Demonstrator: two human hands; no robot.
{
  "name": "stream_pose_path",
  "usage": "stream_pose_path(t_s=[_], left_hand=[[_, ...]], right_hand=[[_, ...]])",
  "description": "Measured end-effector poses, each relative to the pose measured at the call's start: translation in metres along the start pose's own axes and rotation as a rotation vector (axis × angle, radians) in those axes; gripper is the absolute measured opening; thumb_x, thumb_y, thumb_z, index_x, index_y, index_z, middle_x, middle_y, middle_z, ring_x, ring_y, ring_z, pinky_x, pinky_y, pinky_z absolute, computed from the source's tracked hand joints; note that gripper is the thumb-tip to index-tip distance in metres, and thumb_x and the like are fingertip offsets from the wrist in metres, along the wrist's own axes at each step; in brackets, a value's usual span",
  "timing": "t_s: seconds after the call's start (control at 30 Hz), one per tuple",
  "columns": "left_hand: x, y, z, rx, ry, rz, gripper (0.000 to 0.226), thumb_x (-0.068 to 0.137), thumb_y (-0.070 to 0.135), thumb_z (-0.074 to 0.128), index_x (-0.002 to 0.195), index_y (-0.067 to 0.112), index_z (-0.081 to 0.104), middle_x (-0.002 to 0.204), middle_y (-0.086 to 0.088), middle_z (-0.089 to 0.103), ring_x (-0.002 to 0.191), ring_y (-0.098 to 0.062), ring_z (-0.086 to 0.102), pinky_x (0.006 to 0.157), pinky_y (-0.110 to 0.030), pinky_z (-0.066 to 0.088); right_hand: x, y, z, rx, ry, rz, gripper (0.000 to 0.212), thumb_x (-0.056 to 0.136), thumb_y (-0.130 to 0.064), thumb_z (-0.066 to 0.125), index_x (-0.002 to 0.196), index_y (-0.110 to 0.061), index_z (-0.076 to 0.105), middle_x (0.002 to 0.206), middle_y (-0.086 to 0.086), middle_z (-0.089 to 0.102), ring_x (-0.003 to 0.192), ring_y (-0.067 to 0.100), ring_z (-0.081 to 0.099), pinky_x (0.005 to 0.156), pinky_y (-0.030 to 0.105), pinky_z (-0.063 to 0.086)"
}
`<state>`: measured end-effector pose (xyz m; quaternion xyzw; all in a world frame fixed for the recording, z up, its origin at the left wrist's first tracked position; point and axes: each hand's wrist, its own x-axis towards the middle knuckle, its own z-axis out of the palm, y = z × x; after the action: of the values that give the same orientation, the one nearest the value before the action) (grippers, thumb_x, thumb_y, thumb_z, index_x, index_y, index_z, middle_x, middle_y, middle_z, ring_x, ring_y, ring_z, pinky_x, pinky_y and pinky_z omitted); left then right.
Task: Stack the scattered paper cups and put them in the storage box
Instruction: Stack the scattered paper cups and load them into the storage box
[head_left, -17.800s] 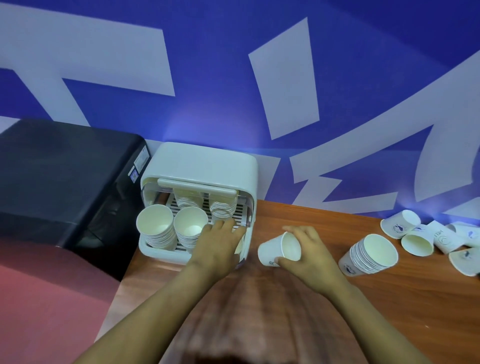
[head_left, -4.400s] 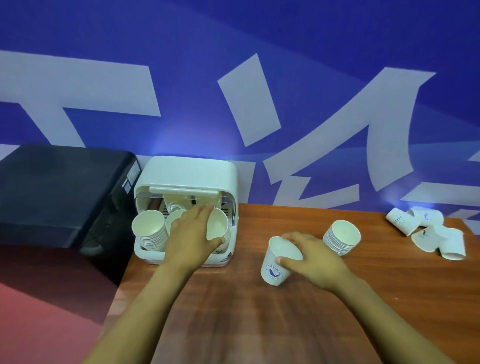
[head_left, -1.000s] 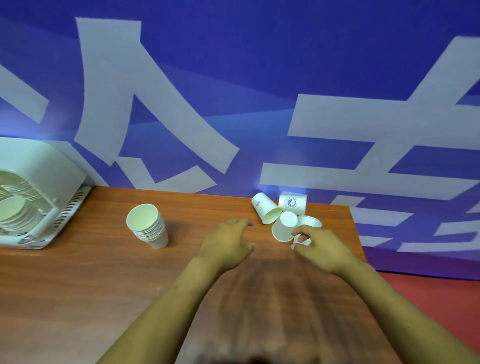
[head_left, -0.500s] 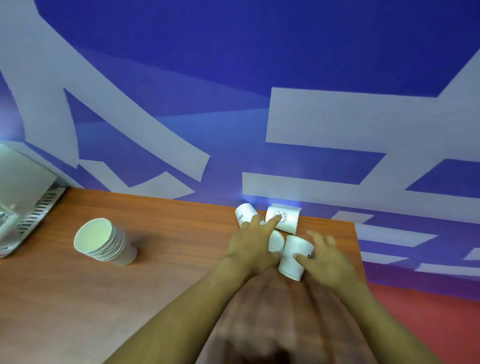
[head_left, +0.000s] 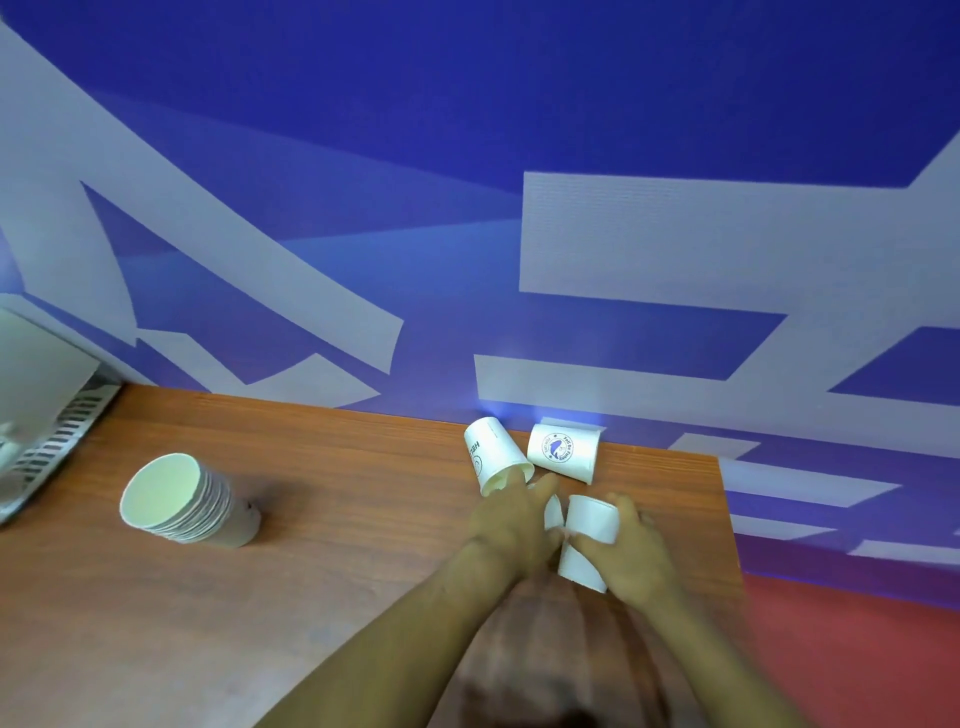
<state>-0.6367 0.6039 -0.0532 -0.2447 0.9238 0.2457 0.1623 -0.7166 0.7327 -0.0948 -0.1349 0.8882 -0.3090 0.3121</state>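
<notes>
Head view — nesting loose cups at lower right of centre, by the surface's right end.

Right hand (head_left: 631, 558) grips a white paper cup (head_left: 587, 540), fingers curled round its wall; left hand (head_left: 514, 525) closes on a second cup (head_left: 553, 512), mostly hidden between the two hands. Two more cups lie on their sides just above the hands, near the wall: plain-side cup (head_left: 493, 454) and logo cup (head_left: 563, 449). Finished stack (head_left: 182, 501) stands tilted at lower left; storage box (head_left: 47, 410) barely shows at the left edge. To do this well, I'd line up rim to base before pushing, squeeze lightly — thin paper walls should dent easily — and seat it fully so the stack doesn't lean. Mind the surface (head_left: 337, 519) edge on the right; a nudged cup could roll off.
</notes>
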Motion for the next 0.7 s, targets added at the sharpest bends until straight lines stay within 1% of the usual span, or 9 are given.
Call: stream_pose_path(t_s=[0.13, 0.23, 0.33, 0.4, 0.47, 0.5, 0.6, 0.63, 0.7], left_hand=[[-0.021, -0.007, -0.004, -0.026, 0.007, 0.015, 0.048, 0.091, 0.035, 0.054, 0.134, 0.025, 0.036, 0.134, -0.007, 0.037, 0.11, -0.034, 0.053, 0.084, -0.033, 0.044], [-0.048, -0.021, -0.011, -0.078, 0.059, 0.002, 0.049, 0.087, 0.033, 0.055, 0.131, 0.025, 0.035, 0.127, -0.008, 0.04, 0.104, -0.035, 0.054, 0.083, -0.035, 0.045], [-0.08, -0.038, -0.022, -0.144, 0.114, -0.021, 0.047, 0.083, 0.028, 0.06, 0.124, 0.021, 0.037, 0.119, -0.008, 0.042, 0.1, -0.034, 0.054, 0.082, -0.034, 0.046], [-0.102, -0.051, -0.03, -0.192, 0.149, -0.03, 0.047, 0.081, 0.024, 0.061, 0.12, 0.019, 0.036, 0.116, -0.008, 0.043, 0.1, -0.033, 0.053, 0.083, -0.035, 0.046], [-0.126, -0.064, -0.039, -0.23, 0.19, -0.046, 0.048, 0.079, 0.024, 0.063, 0.117, 0.019, 0.033, 0.116, -0.005, 0.043, 0.102, -0.03, 0.052, 0.084, -0.036, 0.047], [-0.138, -0.071, -0.043, -0.23, 0.21, -0.055, 0.052, 0.079, 0.025, 0.063, 0.12, 0.02, 0.032, 0.117, -0.004, 0.043, 0.104, -0.029, 0.052, 0.084, -0.035, 0.046], [-0.171, -0.091, -0.053, -0.155, 0.275, -0.079, 0.076, 0.078, 0.021, 0.062, 0.142, 0.024, 0.023, 0.126, -0.004, 0.038, 0.11, -0.029, 0.054, 0.088, -0.035, 0.045], [-0.181, -0.098, -0.056, -0.131, 0.298, -0.083, 0.076, 0.078, 0.019, 0.061, 0.144, 0.025, 0.023, 0.126, -0.004, 0.036, 0.109, -0.03, 0.055, 0.087, -0.035, 0.044], [-0.199, -0.111, -0.064, -0.117, 0.327, -0.091, 0.066, 0.078, 0.015, 0.059, 0.138, 0.026, 0.032, 0.122, -0.004, 0.033, 0.101, -0.031, 0.056, 0.081, -0.035, 0.044]], right_hand=[[-0.016, -0.004, -0.008, -0.057, 0.011, -0.024, 0.066, 0.077, -0.034, 0.072, 0.135, -0.021, 0.042, 0.131, 0.008, 0.049, 0.119, 0.024, 0.047, 0.091, 0.029, 0.039], [-0.035, -0.01, -0.02, -0.056, 0.032, -0.06, 0.061, 0.076, -0.034, 0.072, 0.129, -0.022, 0.045, 0.123, 0.007, 0.054, 0.112, 0.024, 0.052, 0.092, 0.032, 0.043], [-0.062, -0.028, -0.032, -0.064, 0.036, -0.115, 0.045, 0.079, -0.031, 0.07, 0.117, -0.021, 0.046, 0.106, 0.004, 0.061, 0.093, 0.021, 0.057, 0.074, 0.03, 0.045], [-0.084, -0.044, -0.035, -0.077, 0.035, -0.148, 0.043, 0.08, -0.028, 0.068, 0.116, -0.022, 0.044, 0.101, 0.002, 0.062, 0.087, 0.019, 0.058, 0.066, 0.027, 0.042], [-0.106, -0.06, -0.032, -0.108, 0.075, -0.212, 0.049, 0.077, -0.026, 0.069, 0.12, -0.024, 0.045, 0.109, 0.001, 0.06, 0.092, 0.018, 0.057, 0.07, 0.026, 0.042], [-0.116, -0.068, -0.03, -0.13, 0.095, -0.245, 0.054, 0.075, -0.027, 0.07, 0.123, -0.026, 0.044, 0.114, 0.001, 0.057, 0.097, 0.018, 0.056, 0.074, 0.027, 0.042], [-0.144, -0.092, -0.02, -0.198, 0.109, -0.318, 0.069, 0.072, -0.027, 0.07, 0.133, -0.031, 0.039, 0.123, 0.001, 0.049, 0.106, 0.021, 0.055, 0.078, 0.029, 0.044], [-0.151, -0.099, -0.016, -0.211, 0.112, -0.336, 0.073, 0.071, -0.026, 0.071, 0.136, -0.031, 0.037, 0.126, 0.002, 0.047, 0.108, 0.022, 0.054, 0.079, 0.029, 0.044], [-0.165, -0.114, -0.005, -0.217, 0.111, -0.367, 0.078, 0.069, -0.024, 0.071, 0.138, -0.031, 0.035, 0.13, 0.002, 0.044, 0.11, 0.023, 0.054, 0.081, 0.03, 0.045]])
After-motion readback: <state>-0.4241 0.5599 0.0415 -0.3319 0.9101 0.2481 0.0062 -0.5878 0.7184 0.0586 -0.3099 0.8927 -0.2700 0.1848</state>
